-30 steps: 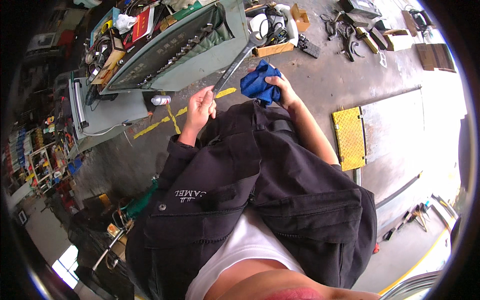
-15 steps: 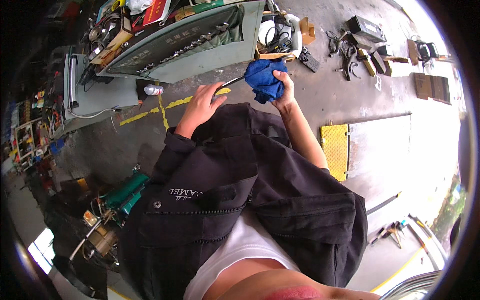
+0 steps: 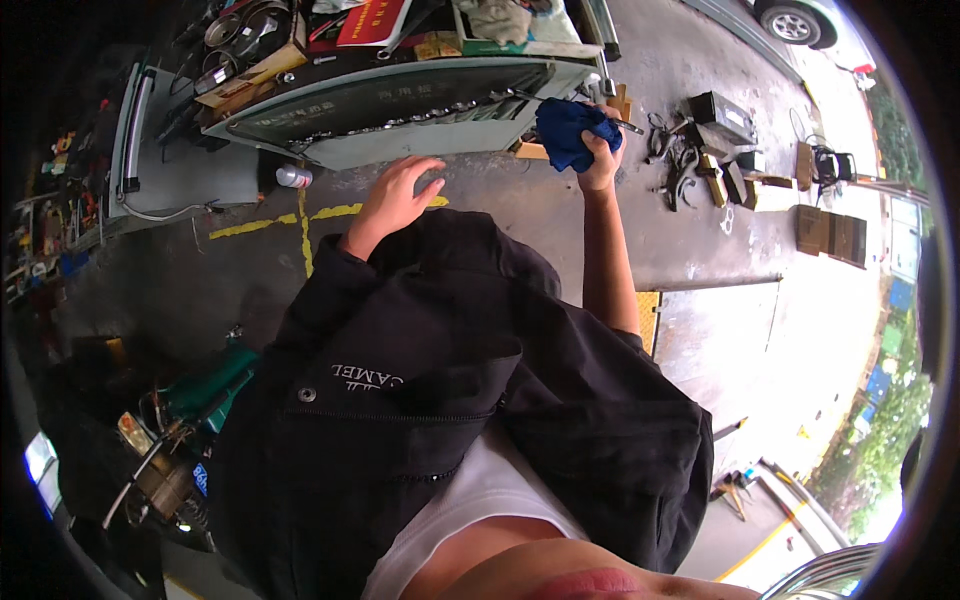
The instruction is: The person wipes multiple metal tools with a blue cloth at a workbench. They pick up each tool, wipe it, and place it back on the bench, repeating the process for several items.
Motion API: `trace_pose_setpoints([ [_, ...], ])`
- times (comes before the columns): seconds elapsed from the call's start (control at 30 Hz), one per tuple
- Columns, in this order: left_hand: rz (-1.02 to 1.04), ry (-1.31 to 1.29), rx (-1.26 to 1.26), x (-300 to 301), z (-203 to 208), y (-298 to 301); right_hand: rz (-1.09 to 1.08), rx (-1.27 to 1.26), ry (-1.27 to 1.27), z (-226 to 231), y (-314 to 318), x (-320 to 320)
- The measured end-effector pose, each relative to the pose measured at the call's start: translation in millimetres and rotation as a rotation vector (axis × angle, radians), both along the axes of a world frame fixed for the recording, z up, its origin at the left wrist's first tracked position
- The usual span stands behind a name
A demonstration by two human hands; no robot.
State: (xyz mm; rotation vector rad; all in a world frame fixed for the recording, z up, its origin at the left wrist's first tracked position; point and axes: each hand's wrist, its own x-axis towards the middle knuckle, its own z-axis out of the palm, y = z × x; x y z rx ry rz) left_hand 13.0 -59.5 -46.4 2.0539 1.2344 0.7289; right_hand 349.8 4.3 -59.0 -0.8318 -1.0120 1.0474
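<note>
My right hand (image 3: pixel 603 158) grips a crumpled blue cloth (image 3: pixel 564 134), wrapped around a long metal wrench (image 3: pixel 631 127). One end of the wrench sticks out to the right past my fingers; the dark shaft shows on the cloth's left, in front of the grey cabinet. The middle of the wrench is hidden by the cloth. My left hand (image 3: pixel 398 200) hovers over the floor with curved fingers apart and holds nothing. Beyond both hands, a row of wrenches (image 3: pixel 420 115) lies in a dark holder on the cabinet panel (image 3: pixel 440 143).
On the cabinet top lie a red booklet (image 3: pixel 374 22), metal rings and rags. A white spray can (image 3: pixel 294 177) stands on the floor left of my left hand. Metal parts and a black battery-like box (image 3: pixel 722 118) lie at the right. A green motorcycle (image 3: pixel 210 385) stands lower left.
My left hand has let go of the wrench's shaft. My right hand has carried the cloth and wrench right and slightly farther away. The view has shifted a little.
</note>
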Motion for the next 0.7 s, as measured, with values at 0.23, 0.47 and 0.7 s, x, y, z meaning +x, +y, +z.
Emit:
trace_pose_setpoints([
  [0.23,0.020,-0.068,0.045,-33.7,4.9,47.3,0.025,-0.207,-0.290,3.2,32.5,-18.3],
  [0.47,0.220,-0.312,-0.257,-39.8,18.7,93.9,0.027,-0.396,-0.549,-44.1,66.3,-41.7],
  [0.7,0.424,0.197,0.486,-53.1,22.1,147.2,-0.133,-0.319,-0.600,-40.7,46.8,-56.3],
])
